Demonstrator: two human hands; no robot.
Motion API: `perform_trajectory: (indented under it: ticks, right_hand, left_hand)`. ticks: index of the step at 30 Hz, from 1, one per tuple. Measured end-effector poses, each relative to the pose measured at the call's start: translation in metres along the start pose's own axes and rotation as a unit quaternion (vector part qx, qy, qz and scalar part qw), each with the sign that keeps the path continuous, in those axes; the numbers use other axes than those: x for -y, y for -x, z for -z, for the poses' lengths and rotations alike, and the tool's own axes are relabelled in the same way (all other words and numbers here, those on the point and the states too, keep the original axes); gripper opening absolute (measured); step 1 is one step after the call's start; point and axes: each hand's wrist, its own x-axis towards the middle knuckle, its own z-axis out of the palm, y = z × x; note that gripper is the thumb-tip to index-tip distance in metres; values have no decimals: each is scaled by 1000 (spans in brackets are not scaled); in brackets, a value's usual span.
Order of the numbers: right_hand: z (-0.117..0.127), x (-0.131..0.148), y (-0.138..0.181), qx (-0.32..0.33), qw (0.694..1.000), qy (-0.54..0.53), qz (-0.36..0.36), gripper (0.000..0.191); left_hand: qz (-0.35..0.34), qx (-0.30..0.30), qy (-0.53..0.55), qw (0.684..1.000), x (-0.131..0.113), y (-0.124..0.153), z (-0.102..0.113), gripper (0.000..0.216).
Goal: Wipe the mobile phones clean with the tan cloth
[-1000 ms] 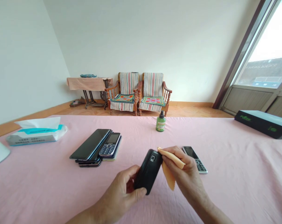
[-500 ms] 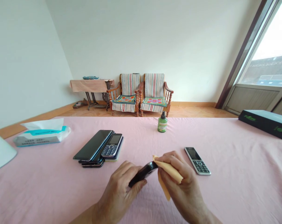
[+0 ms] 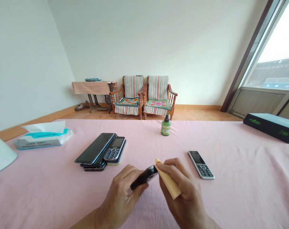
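Gripped in my left hand [image 3: 122, 197] is a dark phone [image 3: 144, 177], tilted so that its edge faces up. My right hand [image 3: 185, 190] pinches a yellow cloth [image 3: 169, 183] with a zigzag edge, and the cloth touches the phone's far right end. To the right lies a silver keypad phone [image 3: 201, 165], face up. Left of my hands is a stack of phones, with a large black smartphone [image 3: 96, 149] and a dark blue keypad phone [image 3: 115, 149] on top.
A green spray bottle [image 3: 166, 126] stands near the table's far edge. A tissue pack [image 3: 43, 138] lies at the left, beside a white rounded object [image 3: 2, 156]. At the far right sits a black box [image 3: 270, 127]. Pink cloth [image 3: 242, 197] covers the table.
My right hand and the yellow cloth have shifted slightly left and the cloth's hanging corner is no longer visible. The dark phone has moved a little left too, still in my left hand.
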Motion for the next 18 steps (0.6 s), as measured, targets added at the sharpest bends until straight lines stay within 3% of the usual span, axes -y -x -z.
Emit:
perform_trajectory:
  ticks: [3, 9, 14, 18]
  right_hand:
    - [-1, 3, 2, 19, 999, -23, 27, 36]
    - [1, 2, -2, -25, 1000, 5, -5, 30]
    - [-3, 3, 3, 18, 999, -43, 24, 35]
    - [3, -6, -5, -13, 999, -14, -34, 26]
  left_hand:
    - [-11, 8, 9, 1000, -1, 0, 0, 11]
    - [-2, -10, 1, 1000, 0, -2, -1, 9]
    - [-7, 1, 29, 1000, -1, -3, -1, 8]
    - [55, -16, 70, 996, 6, -2, -4, 17]
